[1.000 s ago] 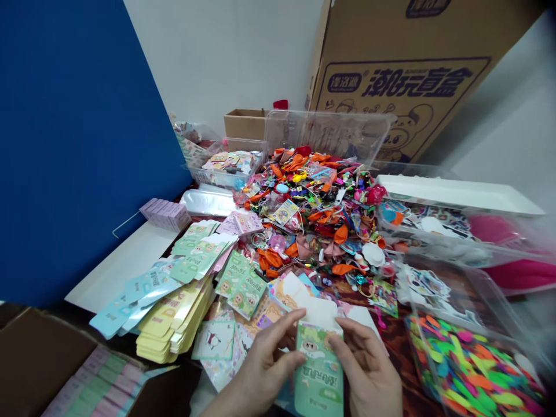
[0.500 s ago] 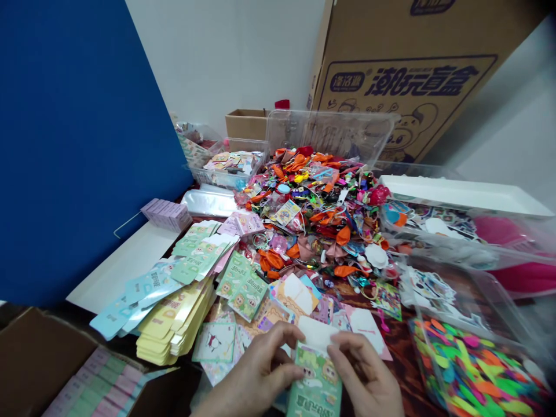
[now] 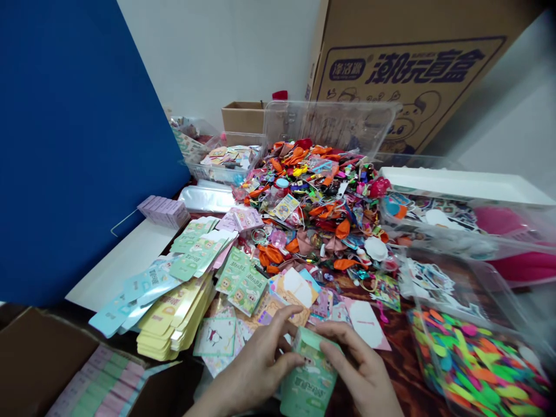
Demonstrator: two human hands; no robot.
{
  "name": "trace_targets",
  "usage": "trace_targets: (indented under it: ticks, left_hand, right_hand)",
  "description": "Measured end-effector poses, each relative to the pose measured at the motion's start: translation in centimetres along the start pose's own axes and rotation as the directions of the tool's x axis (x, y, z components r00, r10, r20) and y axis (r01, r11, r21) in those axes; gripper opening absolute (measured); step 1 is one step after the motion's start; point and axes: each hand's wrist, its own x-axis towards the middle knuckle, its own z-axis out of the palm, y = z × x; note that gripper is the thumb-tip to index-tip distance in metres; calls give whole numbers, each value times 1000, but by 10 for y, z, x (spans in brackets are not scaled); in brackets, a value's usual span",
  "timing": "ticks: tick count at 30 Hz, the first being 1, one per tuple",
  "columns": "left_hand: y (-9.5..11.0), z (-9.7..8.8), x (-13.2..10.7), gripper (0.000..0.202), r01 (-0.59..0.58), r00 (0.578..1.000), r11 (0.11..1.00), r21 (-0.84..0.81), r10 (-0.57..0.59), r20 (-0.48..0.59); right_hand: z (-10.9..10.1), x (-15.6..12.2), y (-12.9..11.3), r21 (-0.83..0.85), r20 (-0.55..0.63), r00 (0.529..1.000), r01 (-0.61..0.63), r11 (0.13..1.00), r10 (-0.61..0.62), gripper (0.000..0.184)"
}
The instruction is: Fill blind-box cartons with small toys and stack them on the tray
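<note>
Hands [image 3: 263,360] grip the green, printed, rectangular cardboard box [image 3: 309,382] at its sides; light, even pressure should avoid buckling.

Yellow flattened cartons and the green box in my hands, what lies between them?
In the head view, a green-edged cartoon card, other printed cards and your left hand lie between them.

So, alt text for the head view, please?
A left hand and right hand hold a small green printed cardboard box. Beyond lies a colourful heap of trinkets, flat yellow cardboard cartons to the left, a large brown cardboard box behind.
</note>
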Motion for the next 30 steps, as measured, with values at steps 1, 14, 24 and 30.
trace_targets:
  ticks: [1,14,24,30]
  left_hand:
    - [1,-1,0,67,3,1000,1000,17,-3,2]
    - [11,-4,-2,65,29,997,999,-32,-27,72]
    - [8,-3,-4,58,37,998,995,-93,-31,56]
    - [9,-8,-2,54,44,999,992,-119,-42,18]
  right_hand:
    - [1,0,-1,-28,8,1000,11,1000,-11,18]
    - [1,5,-6,109,-12,993,-119,987,121,27]
    - [-4,4,-7,86,29,995,-98,991,96,23]
    - [-4,-6,-1,-30,54,996,79,996,-77,15]
